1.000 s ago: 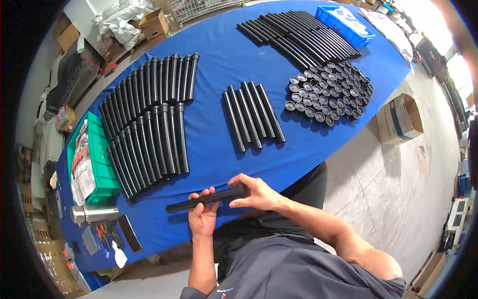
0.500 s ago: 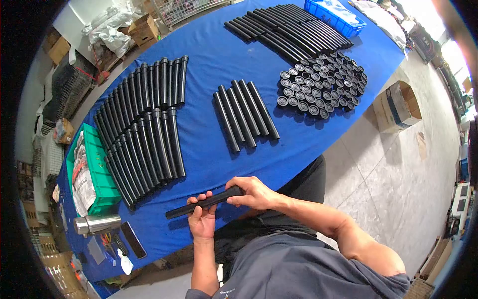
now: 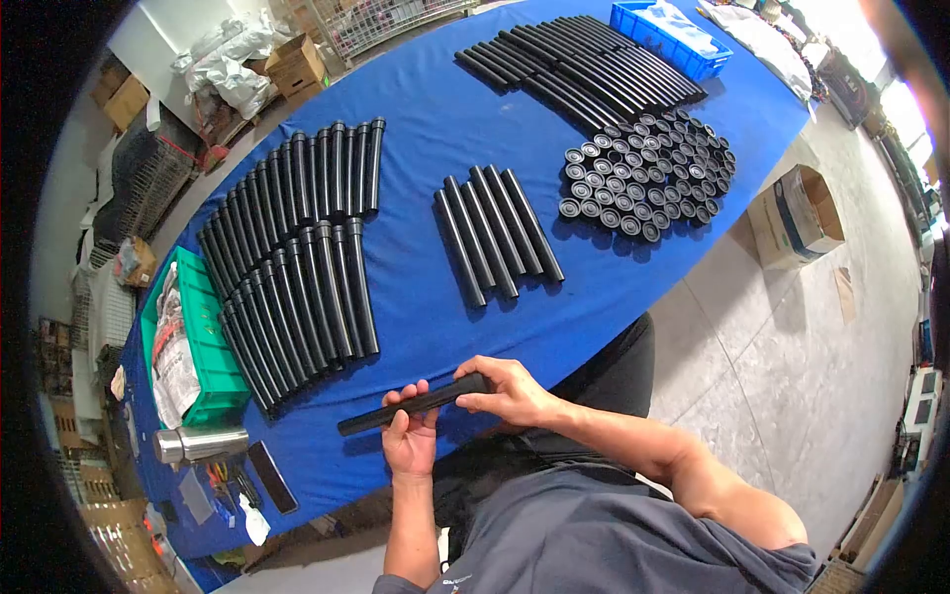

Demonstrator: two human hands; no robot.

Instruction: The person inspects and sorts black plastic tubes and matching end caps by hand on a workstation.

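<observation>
A black tube (image 3: 368,421) lies across both hands near the table's front edge. My left hand (image 3: 410,441) grips it around the middle, thumb on the near side and fingertips over the far side. My right hand (image 3: 507,388) is wrapped over the tube's right end, which it partly hides. Just beyond the hands, several plain black tubes (image 3: 492,233) lie side by side on the blue cloth. To the left, two rows of black tubes with wider capped ends (image 3: 297,267) are laid out. Round black caps (image 3: 648,178) stand clustered at the right.
More plain tubes (image 3: 584,69) lie at the back beside a blue crate (image 3: 683,49). A green crate (image 3: 213,346) stands at the left, near a steel flask (image 3: 203,444), a phone (image 3: 272,477) and small tools (image 3: 228,483). A cardboard box (image 3: 797,220) sits on the floor at right.
The whole view has shifted slightly right and down. Both hands keep the same hold on the tube, with little visible change in their grip.
</observation>
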